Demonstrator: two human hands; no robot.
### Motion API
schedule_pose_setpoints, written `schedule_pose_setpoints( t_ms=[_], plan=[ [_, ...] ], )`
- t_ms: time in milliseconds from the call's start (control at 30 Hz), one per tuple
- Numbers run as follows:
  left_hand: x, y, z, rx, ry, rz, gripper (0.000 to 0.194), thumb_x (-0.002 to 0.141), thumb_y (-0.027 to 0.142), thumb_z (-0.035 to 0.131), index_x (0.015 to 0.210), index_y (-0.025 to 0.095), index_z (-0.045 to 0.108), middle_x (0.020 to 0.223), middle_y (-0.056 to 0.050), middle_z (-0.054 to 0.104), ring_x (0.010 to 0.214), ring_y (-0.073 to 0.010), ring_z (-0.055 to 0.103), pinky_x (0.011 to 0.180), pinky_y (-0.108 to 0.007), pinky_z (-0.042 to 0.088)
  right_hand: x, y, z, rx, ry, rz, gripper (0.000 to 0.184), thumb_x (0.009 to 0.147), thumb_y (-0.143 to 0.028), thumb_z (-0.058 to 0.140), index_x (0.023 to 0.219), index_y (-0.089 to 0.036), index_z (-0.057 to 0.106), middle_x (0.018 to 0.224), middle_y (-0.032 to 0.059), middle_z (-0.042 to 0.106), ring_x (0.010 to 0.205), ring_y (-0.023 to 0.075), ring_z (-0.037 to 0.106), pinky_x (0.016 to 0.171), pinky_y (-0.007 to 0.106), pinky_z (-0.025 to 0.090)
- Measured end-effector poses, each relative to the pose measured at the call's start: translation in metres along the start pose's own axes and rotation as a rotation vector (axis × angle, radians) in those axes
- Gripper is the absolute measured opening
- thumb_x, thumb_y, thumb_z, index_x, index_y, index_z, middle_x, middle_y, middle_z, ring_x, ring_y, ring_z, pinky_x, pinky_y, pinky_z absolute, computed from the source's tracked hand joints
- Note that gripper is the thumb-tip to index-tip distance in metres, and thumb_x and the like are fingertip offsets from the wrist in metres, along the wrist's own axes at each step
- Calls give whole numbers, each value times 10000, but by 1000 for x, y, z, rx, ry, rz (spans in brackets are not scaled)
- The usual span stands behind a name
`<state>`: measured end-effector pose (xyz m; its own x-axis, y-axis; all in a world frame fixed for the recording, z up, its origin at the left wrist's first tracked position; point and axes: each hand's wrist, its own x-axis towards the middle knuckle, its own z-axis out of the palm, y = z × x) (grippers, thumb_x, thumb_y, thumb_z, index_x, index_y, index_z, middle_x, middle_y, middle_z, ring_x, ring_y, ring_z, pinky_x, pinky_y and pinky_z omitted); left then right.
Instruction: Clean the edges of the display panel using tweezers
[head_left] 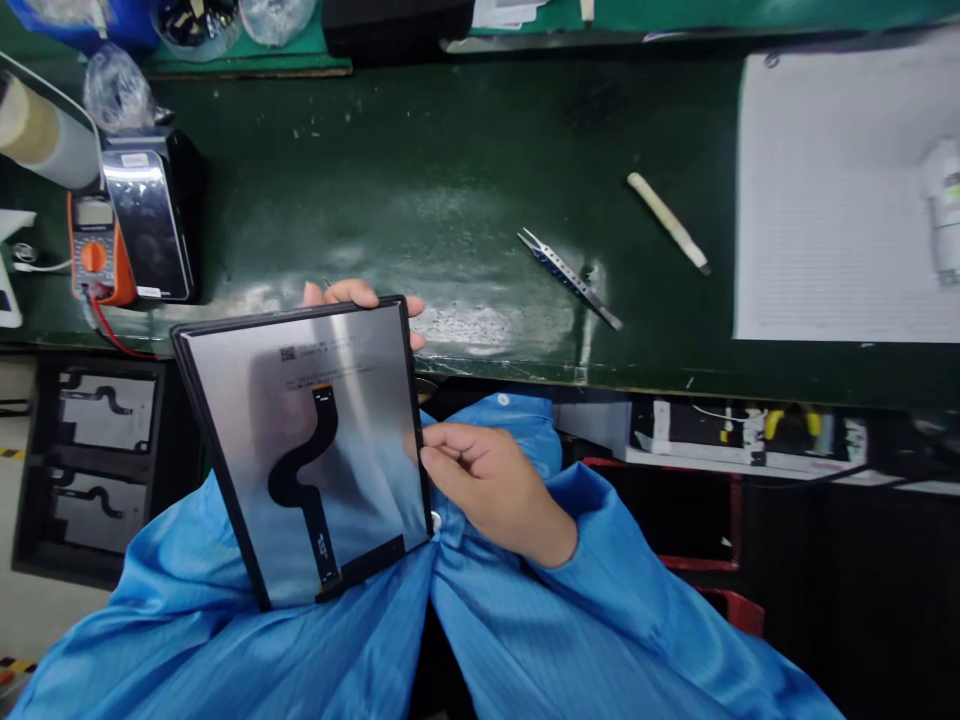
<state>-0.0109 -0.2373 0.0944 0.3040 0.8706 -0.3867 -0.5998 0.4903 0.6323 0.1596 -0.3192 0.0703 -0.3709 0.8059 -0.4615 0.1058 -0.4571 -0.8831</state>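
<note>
Holding a display panel [367,470] by its edges with left hand [352,293] and right hand [487,490].

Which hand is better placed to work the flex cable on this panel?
Right, probably. The right hand holds the side edge of the display panel, on the same face as the flex cable. The left hand sits behind the panel, with only its fingers showing.

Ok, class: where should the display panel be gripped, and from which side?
Grip the display panel by its black frame on the right edge, coming from the right like the right hand: the frame offers a rim, while the flex cable lies across the middle.
</note>
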Motion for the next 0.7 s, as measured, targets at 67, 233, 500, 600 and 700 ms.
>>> schedule_pose_setpoints(
  t_ms=[67,233,500,600,700],
  plan=[
    [6,4,4,107,-129,-15,552,1042,415,88,973,150,567,1111,-118,698,908,-230,727,625,-347,620,0,-1,-1,-17,-17,16,218,838,-322,489,660,-204,535,551,-48,431,523,109,397,500,231,323],
    [13,-2,24,174,15,23,488,1043,373,172,871,131,559,928,-104,722,720,-183,724,562,-248,564,-1,0,4,54,-17,61,195,777,-326,483,618,-219,449,534,-62,394,487,91,331,474,227,275],
    [20,2,5,213,-184,-28,534,1038,358,154,890,126,611,1003,-139,737,816,-247,745,650,-349,605,-7,0,12,41,81,34,145,757,-263,470,620,-218,466,514,-71,344,485,93,304,470,231,262],
    [32,13,-17,170,-362,-131,635,1031,323,24,933,118,618,1096,-156,725,920,-295,741,668,-427,618,-7,1,6,67,-19,38,201,839,-304,472,662,-213,494,561,-53,390,541,112,378,523,245,322],
    [37,15,-25,127,-341,-215,667,1029,358,-10,875,111,590,1065,-168,727,889,-309,746,636,-443,617,-6,1,-1,73,-73,32,247,882,-352,506,682,-208,511,587,-47,423,552,112,395,526,248,329]
  ],
)
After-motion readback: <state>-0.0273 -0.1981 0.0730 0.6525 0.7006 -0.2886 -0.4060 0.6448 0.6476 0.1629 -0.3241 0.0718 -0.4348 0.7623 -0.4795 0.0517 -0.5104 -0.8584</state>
